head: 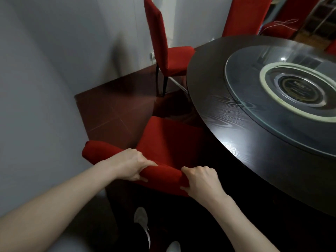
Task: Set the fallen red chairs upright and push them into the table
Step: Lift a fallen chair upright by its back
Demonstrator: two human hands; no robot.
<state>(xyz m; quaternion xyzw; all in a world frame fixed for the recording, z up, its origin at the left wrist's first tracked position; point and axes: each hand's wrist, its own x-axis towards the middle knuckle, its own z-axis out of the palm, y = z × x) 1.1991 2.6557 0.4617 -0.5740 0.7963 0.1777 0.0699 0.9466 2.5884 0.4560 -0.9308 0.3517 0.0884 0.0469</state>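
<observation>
A red chair (169, 140) stands upright directly below me, its seat reaching toward the round dark wooden table (227, 128). Both hands grip the top edge of its backrest: my left hand (130, 165) near the middle, my right hand (201, 180) at the right corner. The seat's far right part slips under the table rim. A second red chair (163, 44) stands upright at the table's far left side, seat facing the table. A third red chair (243, 15) stands at the far side, its seat hidden behind the tabletop.
A glass turntable (272, 106) lies on the tabletop. A grey wall (45, 79) runs close along the left, leaving a narrow strip of dark red floor (112, 110). My feet in pale shoes (141, 220) stand behind the chair. More red furniture and shelving show at the top right.
</observation>
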